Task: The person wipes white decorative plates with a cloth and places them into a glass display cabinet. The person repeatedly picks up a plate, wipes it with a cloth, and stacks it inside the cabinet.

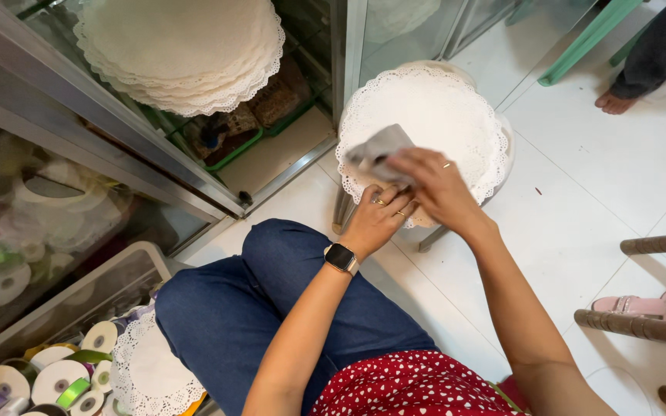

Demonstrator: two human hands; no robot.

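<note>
Your right hand (433, 185) pinched a grey folded cloth (379, 152) over the round white lace doily (433, 108) on the stool; your left hand (375, 216) pressed flat on its edge. Hard wiping could tear the lace.

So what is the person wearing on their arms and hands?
Both arms are bare, with no sleeves. The left wrist has a smartwatch with a dark square screen and a pale strap. The left hand wears gold-coloured rings, and the right hand has a thin ring too.
</note>
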